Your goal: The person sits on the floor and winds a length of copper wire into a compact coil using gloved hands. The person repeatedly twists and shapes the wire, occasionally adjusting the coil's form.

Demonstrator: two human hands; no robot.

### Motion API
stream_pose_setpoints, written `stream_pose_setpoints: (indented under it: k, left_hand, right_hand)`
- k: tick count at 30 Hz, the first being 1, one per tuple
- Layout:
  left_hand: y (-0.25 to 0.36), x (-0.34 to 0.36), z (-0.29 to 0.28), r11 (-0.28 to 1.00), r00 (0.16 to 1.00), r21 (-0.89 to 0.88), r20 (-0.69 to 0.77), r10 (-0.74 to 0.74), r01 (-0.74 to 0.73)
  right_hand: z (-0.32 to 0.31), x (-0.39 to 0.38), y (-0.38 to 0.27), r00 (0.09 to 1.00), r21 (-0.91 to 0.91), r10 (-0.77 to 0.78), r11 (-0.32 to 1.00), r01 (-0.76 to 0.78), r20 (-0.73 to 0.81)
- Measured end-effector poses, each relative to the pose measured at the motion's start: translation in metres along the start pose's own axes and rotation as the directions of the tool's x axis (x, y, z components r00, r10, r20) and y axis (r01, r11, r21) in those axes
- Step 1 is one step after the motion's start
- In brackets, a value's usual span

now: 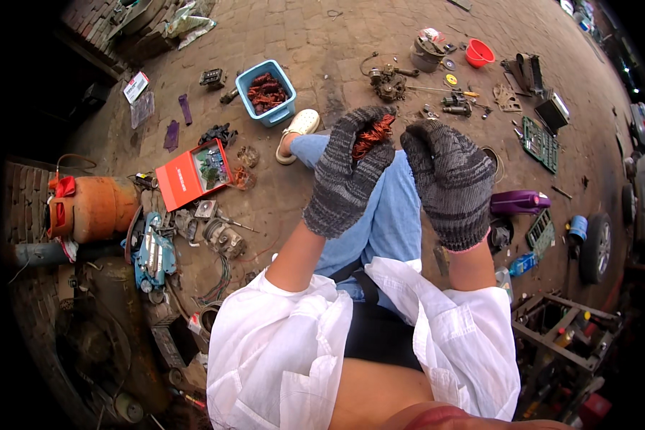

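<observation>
White shirt (279, 358) fabric lies nearest, open over a black top (380, 333), with blue jeans (390, 222) stretching beyond it. Pale lettering runs across the lid of a red box (180, 179) at left, and printing marks a white carton (136, 87) farther off; both are too small to read surely. Gloved in grey and black knit, the left hand (347, 172) grasps a bundle of copper-coloured wire (374, 136), which shows between its thumb and fingers. The right hand (455, 179), gloved alike, is just to the right of the bundle, apart from it, its fingers curled; whether it holds anything I cannot tell. Far left of the hands, a light-blue bin (278, 117) contains reddish-brown coils (266, 93), and a cream shoe (307, 122) stands between bin and left hand. Beyond the hands, a greasy metal part (388, 84) sits on the brick floor (322, 32), near a red bowl (479, 53). To the right are a green tool tray (540, 143), a purple case (519, 202) and a wheel (595, 249); to the left, an orange gas cylinder (97, 208).
</observation>
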State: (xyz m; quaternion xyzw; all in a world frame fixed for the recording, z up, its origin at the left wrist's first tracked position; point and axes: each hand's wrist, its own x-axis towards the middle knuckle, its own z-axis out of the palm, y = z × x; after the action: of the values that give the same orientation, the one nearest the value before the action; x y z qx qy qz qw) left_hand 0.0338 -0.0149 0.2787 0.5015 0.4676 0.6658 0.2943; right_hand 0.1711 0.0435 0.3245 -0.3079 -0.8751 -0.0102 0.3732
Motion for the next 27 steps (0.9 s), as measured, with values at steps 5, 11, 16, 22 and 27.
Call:
stream_pose_setpoints:
  k: [5,11,16,22,27]
  left_hand:
    - [0.003,0.001,0.001,0.942,0.973,0.246,0.011,0.231,-0.227]
    - [0.001,-0.002,0.0,0.982,0.995,-0.182,0.08,0.059,-0.044]
    - [0.004,0.001,-0.011,0.778,0.905,0.464,0.256,0.34,-0.424]
    - [0.006,0.001,-0.004,0.944,0.96,0.184,0.113,0.255,-0.273]
    - [0.005,0.001,0.001,0.985,0.999,-0.168,0.045,-0.016,0.023]
  right_hand:
    - [-0.003,0.002,-0.003,0.999,-0.015,0.023,1.0,-0.022,0.025]
    - [-0.014,0.012,-0.013,0.999,0.186,0.033,0.982,-0.039,0.034]
    - [-0.011,0.006,-0.013,0.995,0.234,0.097,0.968,-0.085,-0.039]
    - [-0.015,0.007,-0.018,0.991,0.205,0.132,0.969,-0.134,0.024]
    - [-0.014,0.002,-0.012,0.998,0.095,0.056,0.994,-0.052,-0.041]
